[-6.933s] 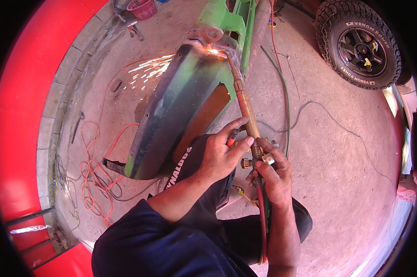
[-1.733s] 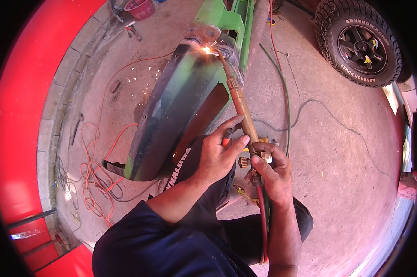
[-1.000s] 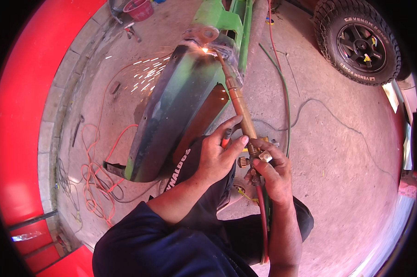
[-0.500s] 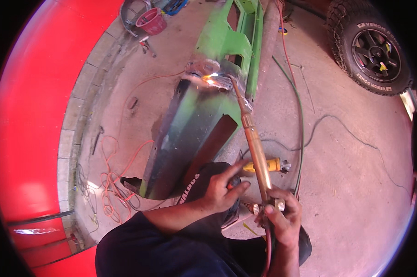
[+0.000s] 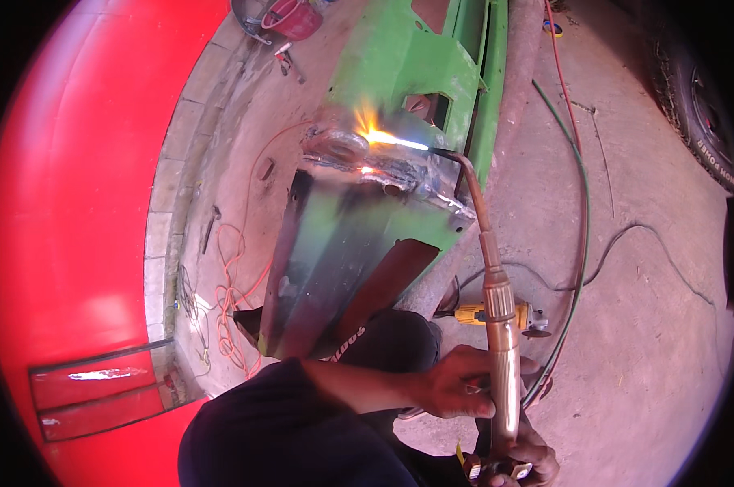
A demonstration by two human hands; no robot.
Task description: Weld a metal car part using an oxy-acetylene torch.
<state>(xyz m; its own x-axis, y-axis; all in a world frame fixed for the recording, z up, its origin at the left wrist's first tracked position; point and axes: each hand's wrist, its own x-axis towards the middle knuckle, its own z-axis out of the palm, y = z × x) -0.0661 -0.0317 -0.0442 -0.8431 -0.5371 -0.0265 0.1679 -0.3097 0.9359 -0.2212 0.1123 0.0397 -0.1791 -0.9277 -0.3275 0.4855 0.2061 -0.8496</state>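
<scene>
A long brass cutting torch (image 5: pixel 501 341) runs from the lower right up to its bent tip. A bright flame (image 5: pixel 387 138) shoots left from the tip onto the scorched edge of a green metal panel (image 5: pixel 343 243). My left hand (image 5: pixel 456 394) grips the torch body from the left. My right hand (image 5: pixel 529 454) holds the torch's lower end near the valves, partly cut off by the frame's bottom edge. A green steel frame (image 5: pixel 416 65) stands behind the panel.
A yellow angle grinder (image 5: pixel 497 315) lies on the concrete right of the panel. Green and red hoses (image 5: pixel 582 211) curve across the floor. An orange cord (image 5: pixel 233 300) is tangled at left by a red vehicle body (image 5: pixel 66 203). A tyre (image 5: pixel 708 105) stands at upper right.
The view has shifted closer to the panel. The torch has pulled back slightly; the flame now shoots sideways to the left with fewer sparks. Both hands sit lower in the picture.
</scene>
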